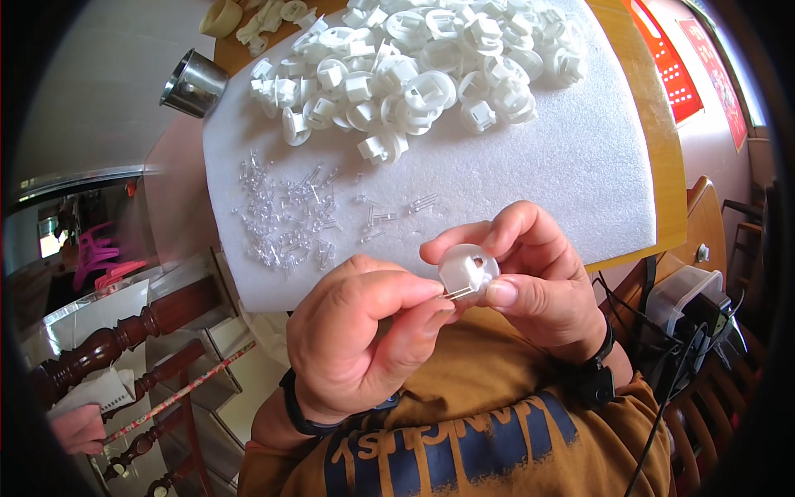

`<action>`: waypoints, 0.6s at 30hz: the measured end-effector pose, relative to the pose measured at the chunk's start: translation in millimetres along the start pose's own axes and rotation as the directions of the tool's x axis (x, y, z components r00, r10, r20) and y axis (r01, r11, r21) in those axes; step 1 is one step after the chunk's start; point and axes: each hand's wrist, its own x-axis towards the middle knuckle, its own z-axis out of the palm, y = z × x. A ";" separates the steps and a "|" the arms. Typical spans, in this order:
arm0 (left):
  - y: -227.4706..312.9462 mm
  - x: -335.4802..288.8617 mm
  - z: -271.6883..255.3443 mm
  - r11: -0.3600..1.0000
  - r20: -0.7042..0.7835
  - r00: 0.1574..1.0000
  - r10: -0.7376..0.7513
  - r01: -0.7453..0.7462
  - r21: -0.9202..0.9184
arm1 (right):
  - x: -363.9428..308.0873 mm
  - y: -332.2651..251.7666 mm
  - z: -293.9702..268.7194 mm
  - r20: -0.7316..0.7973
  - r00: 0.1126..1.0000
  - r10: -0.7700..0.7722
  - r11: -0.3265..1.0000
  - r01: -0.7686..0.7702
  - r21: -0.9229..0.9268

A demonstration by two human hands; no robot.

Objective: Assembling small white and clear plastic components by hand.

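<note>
Between the thumb and fingertips of my right hand [542,277] is a round white plastic housing [458,269] with a small dark opening in its face. My left hand [356,319] pinches a small LED [459,294]; its thin metal legs stick out to the right and reach the housing's lower edge, and its body is hidden by my fingers. Whether the legs have entered the housing I cannot tell. Both hands are close together above my lap, at the near edge of a white foam sheet [571,182]. Loose clear LEDs [286,219] lie scattered on the sheet beyond my left hand.
Many similar white plastic housings [414,79] are heaped at the sheet's far side. A metal cup [194,83] stands at the far left, near a roll of tape [221,16]. To the right are a clear plastic box [683,294] and black cables [675,352].
</note>
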 end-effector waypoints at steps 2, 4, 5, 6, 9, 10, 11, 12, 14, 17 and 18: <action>0.4 0.2 -0.1 1.000 0.001 1.000 0.010 -0.010 0.024 | -0.1 -0.2 -0.1 0.001 1.000 0.001 1.000 -0.001 -0.001; 1.0 1.3 -0.5 0.997 0.018 0.999 0.049 -0.051 0.065 | -0.2 0.0 -0.8 0.000 1.000 0.000 1.000 0.000 -0.002; 1.4 2.1 -0.4 0.997 0.018 0.999 0.050 -0.051 0.065 | 0.1 0.5 -2.0 0.016 1.000 -0.013 1.000 0.013 -0.007; 1.6 3.2 -0.3 0.992 0.034 0.996 0.080 -0.083 0.099 | 0.2 1.0 -2.9 0.031 0.999 -0.026 1.000 0.026 -0.012; 0.8 6.5 -1.2 0.979 0.058 0.990 0.130 -0.137 0.148 | 0.0 1.4 -3.9 0.039 0.999 -0.037 0.999 0.038 -0.031; 0.5 7.3 -1.7 0.974 0.065 0.987 0.150 -0.159 0.162 | -0.1 1.2 -3.6 0.041 0.998 -0.038 0.999 0.040 -0.031; 0.2 7.8 -1.9 0.973 0.066 0.986 0.152 -0.161 0.163 | -0.3 1.0 -3.1 0.036 0.998 -0.041 0.998 0.043 -0.045; -0.5 7.9 -2.2 0.972 0.064 0.984 0.164 -0.172 0.162 | -0.6 0.9 -2.4 0.032 0.999 -0.044 0.997 0.046 -0.060; -3.2 7.4 -2.3 0.969 0.064 0.982 0.177 -0.185 0.162 | -0.6 0.2 0.2 0.020 0.998 -0.059 0.996 0.060 -0.067; -5.9 5.7 -2.0 0.962 0.066 0.978 0.197 -0.206 0.180 | -0.7 -0.6 1.9 0.016 0.996 -0.086 0.992 0.087 -0.095; -5.8 6.0 -2.2 0.960 0.068 0.977 0.200 -0.210 0.185 | -0.6 -0.8 2.0 0.024 0.995 -0.100 0.988 0.102 -0.115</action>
